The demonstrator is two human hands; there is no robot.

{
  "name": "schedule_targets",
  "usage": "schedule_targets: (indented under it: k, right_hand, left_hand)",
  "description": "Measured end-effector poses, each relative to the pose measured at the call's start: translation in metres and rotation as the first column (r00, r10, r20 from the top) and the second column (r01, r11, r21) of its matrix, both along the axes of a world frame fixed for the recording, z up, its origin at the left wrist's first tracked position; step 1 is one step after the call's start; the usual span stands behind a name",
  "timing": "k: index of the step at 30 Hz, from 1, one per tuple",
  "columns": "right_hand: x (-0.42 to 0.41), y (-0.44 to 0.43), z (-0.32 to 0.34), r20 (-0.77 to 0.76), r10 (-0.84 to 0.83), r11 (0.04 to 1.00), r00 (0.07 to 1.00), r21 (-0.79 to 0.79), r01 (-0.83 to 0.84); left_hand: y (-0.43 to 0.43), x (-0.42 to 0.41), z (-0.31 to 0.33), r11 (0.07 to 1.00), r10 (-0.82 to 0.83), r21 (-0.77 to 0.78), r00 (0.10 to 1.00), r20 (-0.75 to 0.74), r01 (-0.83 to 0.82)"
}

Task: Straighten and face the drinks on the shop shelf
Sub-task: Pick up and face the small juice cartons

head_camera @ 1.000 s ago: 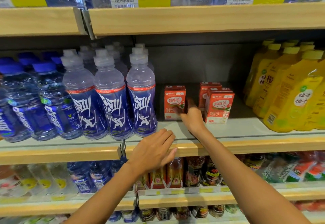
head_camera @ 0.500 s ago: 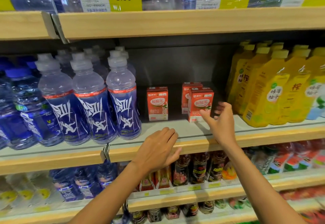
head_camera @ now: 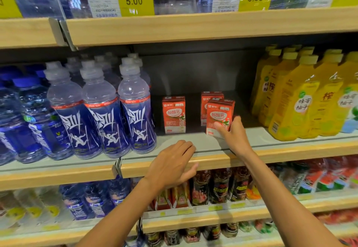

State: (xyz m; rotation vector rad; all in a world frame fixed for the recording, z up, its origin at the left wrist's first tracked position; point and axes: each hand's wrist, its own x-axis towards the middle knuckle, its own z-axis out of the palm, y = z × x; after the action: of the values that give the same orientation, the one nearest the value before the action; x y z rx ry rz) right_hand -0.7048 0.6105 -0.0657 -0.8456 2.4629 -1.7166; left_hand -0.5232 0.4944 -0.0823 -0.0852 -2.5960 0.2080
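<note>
Head view: centre frame.
Right hand [head_camera: 235, 137]: grasping front carton [head_camera: 219, 117], upright, turned slightly askew.
Left hand [head_camera: 172, 164]: released, resting on shelf edge [head_camera: 280, 152], farther away.

Light wooden shop shelving [head_camera: 193, 27] in tiers, dark grey back panel [head_camera: 203, 72], yellow price tags [head_camera: 135, 2] behind clear plastic strips

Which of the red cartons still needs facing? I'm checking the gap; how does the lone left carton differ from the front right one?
The left carton stands free, untouched; the front right carton is gripped by the right hand. The left carton faces squarely forward; the front right one is turned slightly, showing a side. The left has nothing behind it; the right has another carton behind. Both are upright and carry the same red print.
</note>
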Motion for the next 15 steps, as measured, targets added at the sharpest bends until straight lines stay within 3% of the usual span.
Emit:
schedule_targets:
  k: [4, 7, 11, 15]
  right_hand:
    - [0.011, 0.012, 0.007, 0.054, 0.063, 0.99, 0.997, -0.131, -0.055]
    - [0.024, 0.023, 0.014, 0.069, 0.138, 0.975, 0.988, -0.186, -0.123]
    - [0.051, 0.03, 0.02, 0.086, 0.264, 0.944, 0.961, -0.229, -0.239]
    - [0.079, 0.029, 0.022, 0.15, 0.388, 0.9, 0.909, -0.275, -0.339]
  left_hand:
    - [0.002, 0.003, 0.004, 0.986, 0.021, 0.163, 1.0, 0.012, -0.023]
    - [0.008, 0.003, 0.009, 0.906, 0.076, 0.419, 0.997, -0.024, -0.059]
    - [0.023, -0.002, 0.031, 0.604, 0.12, 0.797, 0.99, -0.071, -0.015]
    - [0.039, -0.008, 0.057, 0.227, 0.038, 0.964, 0.988, -0.151, 0.139]
